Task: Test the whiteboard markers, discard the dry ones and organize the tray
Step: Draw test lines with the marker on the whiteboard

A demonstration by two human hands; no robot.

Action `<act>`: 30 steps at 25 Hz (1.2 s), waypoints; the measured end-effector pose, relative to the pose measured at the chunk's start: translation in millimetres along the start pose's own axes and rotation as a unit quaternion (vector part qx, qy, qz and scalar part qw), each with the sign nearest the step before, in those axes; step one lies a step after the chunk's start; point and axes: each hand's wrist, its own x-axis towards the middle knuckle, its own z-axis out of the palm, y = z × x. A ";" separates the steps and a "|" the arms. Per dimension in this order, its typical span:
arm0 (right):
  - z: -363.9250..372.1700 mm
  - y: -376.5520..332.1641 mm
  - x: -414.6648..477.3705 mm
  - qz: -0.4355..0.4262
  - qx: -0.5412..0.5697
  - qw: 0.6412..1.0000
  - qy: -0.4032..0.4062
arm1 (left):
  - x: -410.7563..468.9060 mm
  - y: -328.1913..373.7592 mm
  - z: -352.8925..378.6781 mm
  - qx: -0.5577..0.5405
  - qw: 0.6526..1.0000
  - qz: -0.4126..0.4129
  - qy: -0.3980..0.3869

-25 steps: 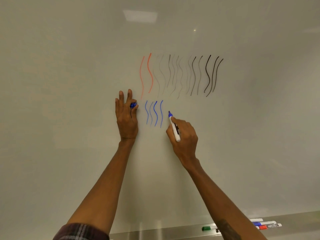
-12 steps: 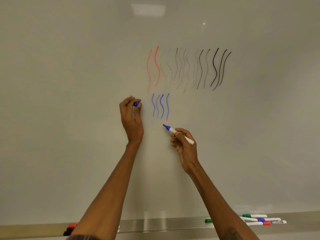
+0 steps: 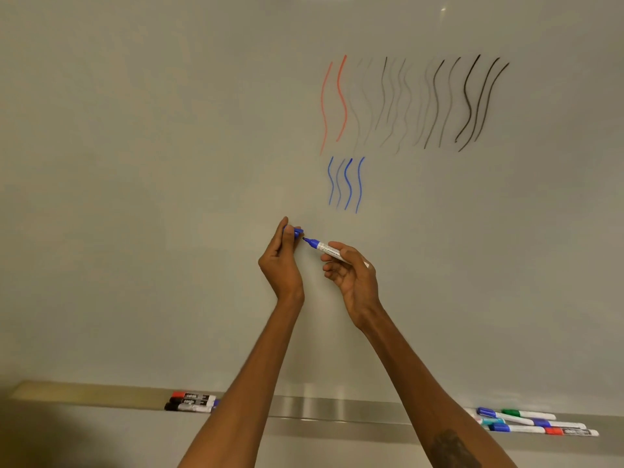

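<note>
On my feed the whiteboard [image 3: 169,197] sits in even, rather dim, warm light, with an overhead lamp mirrored as a pale patch at its top edge. The metal tray [image 3: 354,413] shows a bright streak of glare mid-length, and the markers [image 3: 190,401] lying on it look soft and smeared. The lower left corner drops into dark shadow, and the tray bows from the wide lens.

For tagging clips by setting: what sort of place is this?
Likely a classroom, office or meeting room, though little else shows. A large whiteboard fills the view, marked with wavy test lines, and a metal tray below it holds capped markers.
</note>
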 end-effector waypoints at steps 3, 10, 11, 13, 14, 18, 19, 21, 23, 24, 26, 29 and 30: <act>1.4 10.3 -0.5 0.009 -0.016 1.000 -0.004 | -3.6 -10.4 -9.1 0.011 1.000 -0.016 0.007; 6.1 28.0 -0.9 0.031 -0.023 0.999 -0.018 | -10.1 -18.0 -25.2 0.018 1.000 -0.018 -0.005; 7.3 29.2 -0.8 0.032 -0.023 0.999 -0.017 | -10.5 -19.0 -27.4 0.023 1.000 -0.016 -0.003; 8.7 32.0 -1.8 0.042 -0.016 0.999 -0.018 | -9.4 -21.7 -33.0 0.036 0.999 -0.010 0.006; 9.1 33.5 -3.0 0.051 -0.009 0.998 -0.021 | -8.8 -22.6 -36.0 0.042 0.999 -0.008 0.009; 12.5 44.9 -6.8 0.090 0.026 0.995 -0.039 | -10.0 -22.4 -48.8 0.033 0.999 -0.013 0.018; 13.9 49.3 -7.6 0.098 0.035 0.994 -0.045 | -10.9 -22.7 -52.6 0.027 0.999 -0.012 0.020; 16.8 58.2 -9.1 0.114 0.056 0.991 -0.050 | -12.2 -23.8 -58.8 0.023 0.999 -0.006 0.022; 21.7 67.6 -10.3 0.132 0.076 0.987 -0.054 | -10.5 -24.2 -66.3 0.025 0.999 -0.003 0.026; 24.2 71.3 -10.1 0.139 0.083 0.985 -0.056 | -9.3 -24.0 -69.5 0.025 0.999 -0.002 0.027; 30.3 78.2 -9.6 0.152 0.094 0.982 -0.060 | -5.9 -22.7 -77.9 0.028 0.999 0.003 0.028; 40.0 90.2 -9.8 0.173 0.113 0.976 -0.066 | -0.3 -21.1 -94.3 0.036 0.999 0.012 0.027; 43.5 95.3 -10.9 0.182 0.120 0.974 -0.066 | 1.4 -21.1 -100.5 0.042 0.999 0.016 0.026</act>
